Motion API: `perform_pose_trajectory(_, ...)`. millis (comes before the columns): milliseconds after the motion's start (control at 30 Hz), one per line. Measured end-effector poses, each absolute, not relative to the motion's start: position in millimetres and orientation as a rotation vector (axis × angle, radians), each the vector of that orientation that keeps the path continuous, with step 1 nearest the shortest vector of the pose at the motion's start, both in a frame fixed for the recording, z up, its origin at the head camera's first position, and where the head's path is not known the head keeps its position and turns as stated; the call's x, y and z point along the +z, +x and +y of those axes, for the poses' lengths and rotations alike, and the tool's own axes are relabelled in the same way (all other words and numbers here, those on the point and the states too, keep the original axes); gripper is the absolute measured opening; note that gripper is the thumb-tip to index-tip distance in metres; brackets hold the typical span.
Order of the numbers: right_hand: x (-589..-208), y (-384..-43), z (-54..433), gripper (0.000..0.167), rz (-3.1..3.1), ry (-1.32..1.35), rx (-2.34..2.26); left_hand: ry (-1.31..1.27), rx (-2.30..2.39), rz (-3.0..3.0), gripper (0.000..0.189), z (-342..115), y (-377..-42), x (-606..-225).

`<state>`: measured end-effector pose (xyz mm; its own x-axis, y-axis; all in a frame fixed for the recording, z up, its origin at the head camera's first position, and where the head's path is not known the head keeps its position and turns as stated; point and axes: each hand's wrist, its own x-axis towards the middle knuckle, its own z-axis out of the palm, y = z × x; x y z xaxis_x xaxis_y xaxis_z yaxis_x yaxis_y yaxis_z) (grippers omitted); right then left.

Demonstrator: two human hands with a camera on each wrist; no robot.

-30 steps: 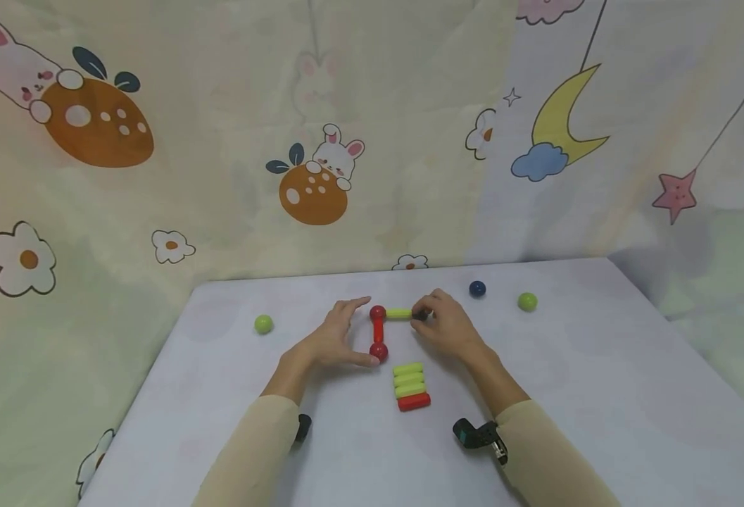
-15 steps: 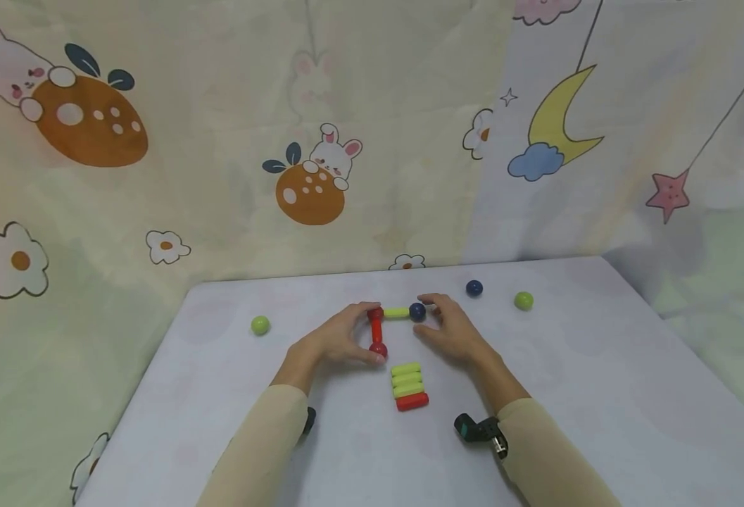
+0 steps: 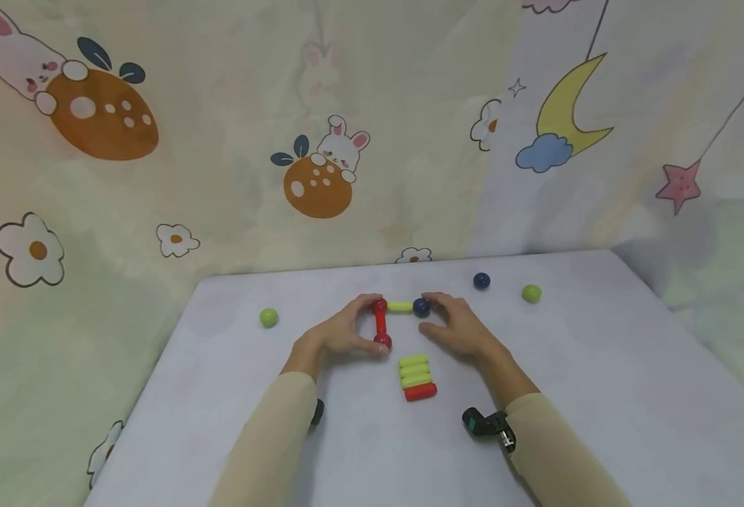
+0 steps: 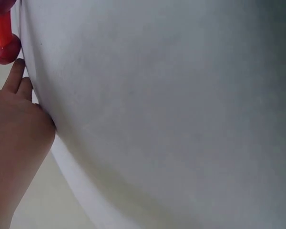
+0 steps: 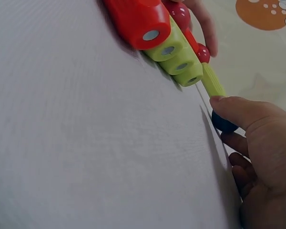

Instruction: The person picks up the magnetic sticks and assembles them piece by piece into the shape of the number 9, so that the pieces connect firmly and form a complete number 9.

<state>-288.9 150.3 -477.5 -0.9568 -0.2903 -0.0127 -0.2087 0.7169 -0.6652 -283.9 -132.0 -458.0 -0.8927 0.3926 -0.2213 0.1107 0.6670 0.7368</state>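
In the head view my left hand (image 3: pixel 343 332) spans a red magnetic stick (image 3: pixel 381 323) that joins two red balls. Its thumb rests at the lower red ball (image 3: pixel 382 341), its index finger at the upper red ball (image 3: pixel 379 305). From the upper ball a yellow-green magnetic stick (image 3: pixel 400 307) runs right to a dark blue ball (image 3: pixel 421 307). Around that ball curves my right hand (image 3: pixel 463 327), index finger close against it and thumb apart below. The right wrist view shows the blue ball (image 5: pixel 222 123) between thumb and fingers. Most of the left fingers are hidden in the left wrist view.
Several yellow-green sticks (image 3: pixel 414 371) lie in a row with one red stick (image 3: pixel 420 392) before my hands. A second dark blue ball (image 3: pixel 481 281) and a green ball (image 3: pixel 531 293) sit back right. Another green ball (image 3: pixel 269 317) is at left on the white table (image 3: pixel 219 422).
My right fingers have loosened from the dark blue ball, which now shows at the end of the yellow-green stick. My left index finger has come in onto the upper red ball.
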Motion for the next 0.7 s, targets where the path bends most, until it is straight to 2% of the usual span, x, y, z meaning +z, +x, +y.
perform_pose_trajectory(133, -474, -292, 153, 0.066, 2.802, -0.412, -1.064, 0.355, 1.104, 2.507, 0.104, -128, -287, -456)
perform_pose_trajectory(367, -478, -300, 148, 0.049, 2.871, -0.489, -1.085, 0.317, 1.136, 2.477, 0.101, -129, -286, -456)
perform_pose_trajectory(700, -472, -291, 146, 0.057, 2.934, -0.456, -1.144, 0.338, 1.145, 2.459, 0.099, -130, -283, -456)
